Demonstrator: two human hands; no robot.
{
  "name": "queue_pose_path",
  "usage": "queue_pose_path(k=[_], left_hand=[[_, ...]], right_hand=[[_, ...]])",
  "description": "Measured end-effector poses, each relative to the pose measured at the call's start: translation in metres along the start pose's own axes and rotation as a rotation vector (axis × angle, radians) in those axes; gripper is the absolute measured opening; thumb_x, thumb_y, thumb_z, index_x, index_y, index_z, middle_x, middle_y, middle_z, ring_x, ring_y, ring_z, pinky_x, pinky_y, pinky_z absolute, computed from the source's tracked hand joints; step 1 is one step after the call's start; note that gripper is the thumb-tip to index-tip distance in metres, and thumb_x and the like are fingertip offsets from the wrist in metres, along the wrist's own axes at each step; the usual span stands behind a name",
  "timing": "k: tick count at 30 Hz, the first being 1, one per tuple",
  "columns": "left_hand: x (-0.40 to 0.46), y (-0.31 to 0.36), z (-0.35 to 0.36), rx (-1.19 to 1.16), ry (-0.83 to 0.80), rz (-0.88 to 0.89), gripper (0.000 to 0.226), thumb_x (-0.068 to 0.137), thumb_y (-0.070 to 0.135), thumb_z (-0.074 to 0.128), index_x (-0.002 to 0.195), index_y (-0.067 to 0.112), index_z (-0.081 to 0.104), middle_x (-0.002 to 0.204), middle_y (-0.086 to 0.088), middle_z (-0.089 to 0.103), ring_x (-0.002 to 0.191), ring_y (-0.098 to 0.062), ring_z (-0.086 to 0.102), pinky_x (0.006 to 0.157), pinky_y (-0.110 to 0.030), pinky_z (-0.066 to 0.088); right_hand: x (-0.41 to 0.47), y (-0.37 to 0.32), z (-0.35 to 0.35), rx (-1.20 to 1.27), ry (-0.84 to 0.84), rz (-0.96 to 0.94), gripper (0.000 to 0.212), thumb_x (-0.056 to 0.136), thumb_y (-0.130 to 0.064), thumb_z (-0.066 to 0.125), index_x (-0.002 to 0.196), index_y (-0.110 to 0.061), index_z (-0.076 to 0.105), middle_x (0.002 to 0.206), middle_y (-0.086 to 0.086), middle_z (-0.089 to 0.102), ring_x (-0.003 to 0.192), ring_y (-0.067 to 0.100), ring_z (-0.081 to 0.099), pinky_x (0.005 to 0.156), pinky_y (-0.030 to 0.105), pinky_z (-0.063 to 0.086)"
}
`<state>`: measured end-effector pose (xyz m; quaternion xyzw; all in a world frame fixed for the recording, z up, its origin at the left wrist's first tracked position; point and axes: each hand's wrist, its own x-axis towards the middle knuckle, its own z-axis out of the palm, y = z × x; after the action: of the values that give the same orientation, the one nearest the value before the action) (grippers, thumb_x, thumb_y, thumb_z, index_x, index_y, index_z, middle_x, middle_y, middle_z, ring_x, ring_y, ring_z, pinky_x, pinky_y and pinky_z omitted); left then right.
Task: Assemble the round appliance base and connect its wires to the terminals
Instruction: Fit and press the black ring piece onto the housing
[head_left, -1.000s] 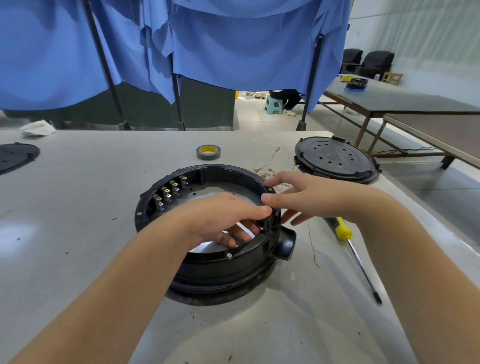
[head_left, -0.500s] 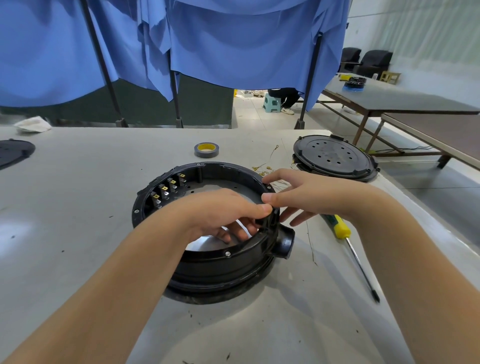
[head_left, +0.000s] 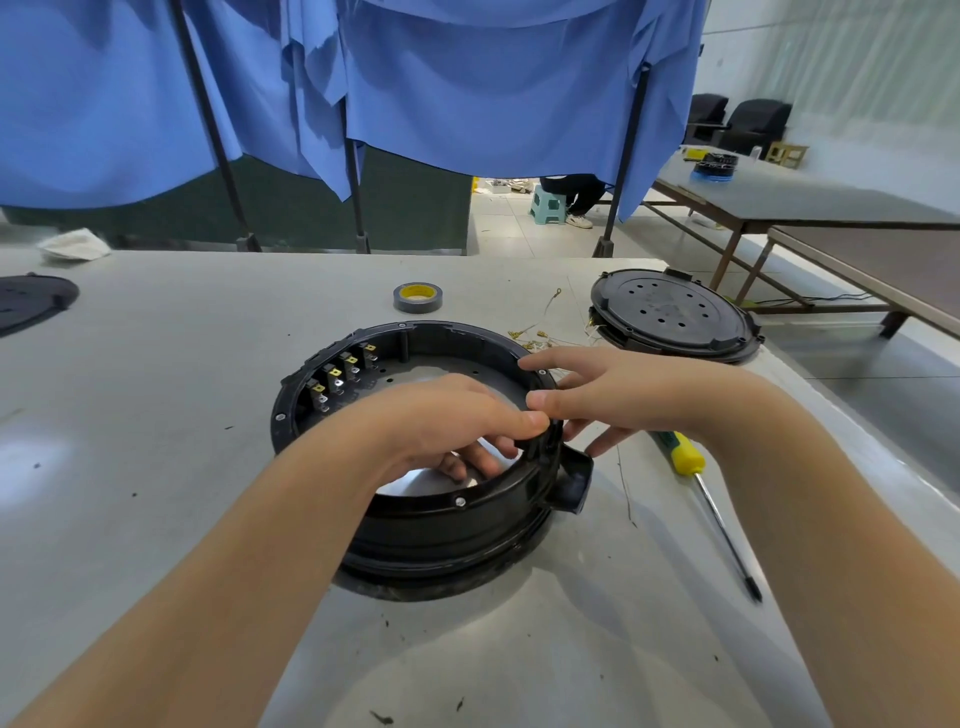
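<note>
no readable text, no labels, no brands, no numbers on anything

A: The light is bright and even. A pale glare lies on the table (head_left: 156, 364) at the left.

B: Yes, and soft shadows fall under the round base (head_left: 415, 525). The edges bend strongly, a wide lens. Focus is sharp nearly everywhere.

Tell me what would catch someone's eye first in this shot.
Both hands meet at the right rim of the black round base mid-table: the left hand reaches inside, the right hand is at the rim's outside. A row of metal terminals lines its far-left inner wall. A yellow-handled screwdriver lies to the right.
</note>
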<state>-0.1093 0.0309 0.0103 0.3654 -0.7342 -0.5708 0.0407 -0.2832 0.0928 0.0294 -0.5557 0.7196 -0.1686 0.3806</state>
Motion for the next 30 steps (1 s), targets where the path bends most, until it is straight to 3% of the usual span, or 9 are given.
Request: queue_pose_path(k=[10, 13, 16, 24, 30], left_hand=[[-0.003, -0.002, 0.002, 0.001, 0.009, 0.036, 0.021, 0.091, 0.038, 0.062, 0.084, 0.020, 0.069, 0.069, 0.010, 0.065, 0.058, -0.006, 0.059, 0.057, -0.021, 0.043], [-0.005, 0.000, 0.003, -0.004, -0.001, 0.027, 0.024, 0.092, 0.040, 0.060, 0.082, 0.020, 0.069, 0.069, 0.008, 0.064, 0.055, -0.005, 0.057, 0.053, -0.019, 0.042], [-0.005, 0.001, 0.003, -0.036, 0.020, 0.000, 0.027, 0.095, 0.040, 0.056, 0.088, 0.016, 0.066, 0.071, 0.005, 0.064, 0.055, -0.008, 0.055, 0.052, -0.019, 0.042], [-0.004, 0.000, 0.003, -0.034, 0.041, -0.004, 0.029, 0.094, 0.040, 0.057, 0.090, 0.014, 0.067, 0.073, 0.004, 0.064, 0.058, -0.008, 0.055, 0.051, -0.018, 0.042], [-0.002, 0.000, 0.003, 0.019, 0.054, -0.013, 0.034, 0.092, 0.044, 0.058, 0.078, 0.014, 0.063, 0.059, 0.007, 0.062, 0.050, -0.004, 0.055, 0.047, -0.017, 0.039]], right_hand=[[0.001, 0.009, -0.004, 0.023, -0.028, -0.032, 0.055, 0.088, -0.052, 0.058, 0.139, -0.047, 0.037, 0.109, -0.016, 0.054, 0.085, 0.007, 0.068, 0.064, 0.019, 0.057], [0.003, 0.012, -0.006, 0.054, -0.022, -0.034, 0.045, 0.091, -0.054, 0.051, 0.135, -0.049, 0.042, 0.105, -0.024, 0.052, 0.081, 0.003, 0.071, 0.064, 0.019, 0.057], [0.004, 0.014, -0.006, 0.069, -0.011, -0.031, 0.040, 0.093, -0.051, 0.052, 0.132, -0.051, 0.043, 0.108, -0.020, 0.056, 0.081, 0.003, 0.071, 0.063, 0.019, 0.056], [0.006, 0.015, -0.004, 0.096, -0.004, -0.010, 0.070, 0.087, -0.052, 0.059, 0.147, -0.043, 0.024, 0.116, -0.009, 0.059, 0.081, 0.006, 0.072, 0.067, 0.023, 0.059], [0.006, 0.014, -0.003, 0.099, 0.007, -0.003, 0.068, 0.089, -0.049, 0.059, 0.148, -0.037, 0.027, 0.103, -0.016, 0.061, 0.080, 0.006, 0.072, 0.070, 0.024, 0.059]])
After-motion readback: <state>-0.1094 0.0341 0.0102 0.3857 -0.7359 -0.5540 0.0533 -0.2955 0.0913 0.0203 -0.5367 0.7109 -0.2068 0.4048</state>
